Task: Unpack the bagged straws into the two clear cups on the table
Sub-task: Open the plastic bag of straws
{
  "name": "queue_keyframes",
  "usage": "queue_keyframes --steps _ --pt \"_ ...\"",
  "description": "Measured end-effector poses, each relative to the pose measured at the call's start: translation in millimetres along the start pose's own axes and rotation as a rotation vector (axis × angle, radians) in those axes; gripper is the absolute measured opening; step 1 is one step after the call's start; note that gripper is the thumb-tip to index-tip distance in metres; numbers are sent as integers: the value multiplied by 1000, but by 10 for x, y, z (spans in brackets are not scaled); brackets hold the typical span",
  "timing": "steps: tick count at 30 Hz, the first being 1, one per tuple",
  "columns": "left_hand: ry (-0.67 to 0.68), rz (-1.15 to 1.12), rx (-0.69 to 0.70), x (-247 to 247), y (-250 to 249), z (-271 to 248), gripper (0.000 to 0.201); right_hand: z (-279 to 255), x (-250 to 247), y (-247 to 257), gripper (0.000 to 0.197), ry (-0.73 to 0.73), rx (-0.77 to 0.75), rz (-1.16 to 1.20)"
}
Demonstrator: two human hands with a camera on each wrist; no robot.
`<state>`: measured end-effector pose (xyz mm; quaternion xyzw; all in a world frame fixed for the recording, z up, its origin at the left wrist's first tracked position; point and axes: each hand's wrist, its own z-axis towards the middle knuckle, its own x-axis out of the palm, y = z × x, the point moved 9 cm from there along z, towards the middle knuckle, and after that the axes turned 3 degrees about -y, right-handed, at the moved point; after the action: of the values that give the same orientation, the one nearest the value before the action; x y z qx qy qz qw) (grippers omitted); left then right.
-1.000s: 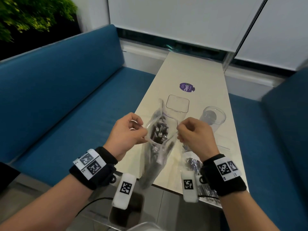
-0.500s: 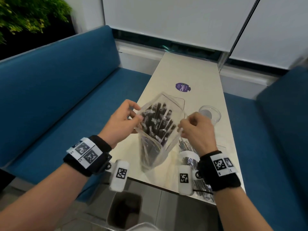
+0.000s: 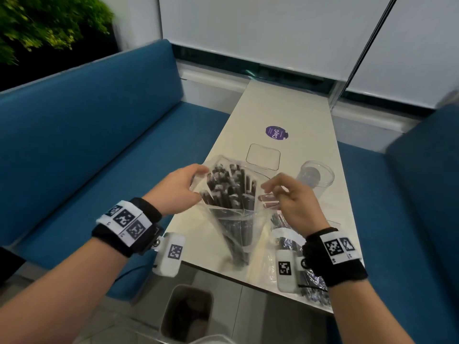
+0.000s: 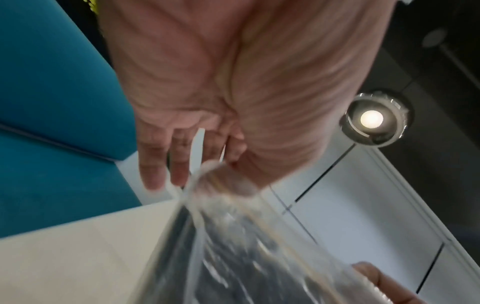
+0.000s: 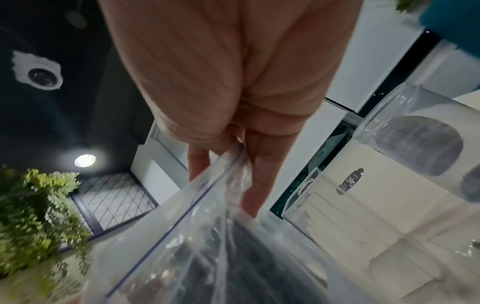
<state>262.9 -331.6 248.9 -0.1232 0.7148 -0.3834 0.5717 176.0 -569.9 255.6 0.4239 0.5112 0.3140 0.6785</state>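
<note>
Above the near end of the counter (image 3: 293, 108), the clear bag (image 3: 231, 219) of black straws (image 3: 229, 189) now stands with its mouth pulled wide, where a second ago the two hands were pinching a nearly closed top; the straw ends have come into plain sight. The left hand (image 3: 177, 192) pinches the left lip of the bag, thumb and fingers together on the film, and the right hand (image 3: 294, 204) pinches the right lip, though the head view leaves some doubt how firm that grip is. By my judgement the opening step is done and the straws are ready to be drawn out. Neither cup holds any straws yet: the square clear cup (image 3: 263, 157) stands just beyond the bag, and the round clear cup (image 3: 316, 176) to its right. A second packet of straws (image 3: 310, 289) lies on the counter under the right wrist. The counter is pale, with a purple sticker (image 3: 276, 132) farther along; blue benches (image 3: 87, 145) flank it, a waste bin (image 3: 187, 314) stands on the floor below, and foliage (image 3: 42, 23) shows at upper left.
</note>
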Motion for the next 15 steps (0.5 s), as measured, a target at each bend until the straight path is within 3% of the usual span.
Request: queue_keyframes --steps 1,3,6,9,12,15 --pt "-31 -42 -23 10 23 28 62 -14 60 2 66 28 -13 4" --pt "-125 -362 -90 19 73 67 61 -44 119 11 72 63 -33 -50" --pt "-142 -695 -143 137 71 104 56 -87 226 -79 82 174 16 -206" --pt "-106 -799 -220 287 118 126 41 -163 452 -237 104 320 91 -320" --pt "-96 -694 -266 352 194 152 18 -192 554 -245 110 291 61 -229" --pt "-172 -706 -253 254 224 176 45 -153 467 -113 104 109 -44 -102"
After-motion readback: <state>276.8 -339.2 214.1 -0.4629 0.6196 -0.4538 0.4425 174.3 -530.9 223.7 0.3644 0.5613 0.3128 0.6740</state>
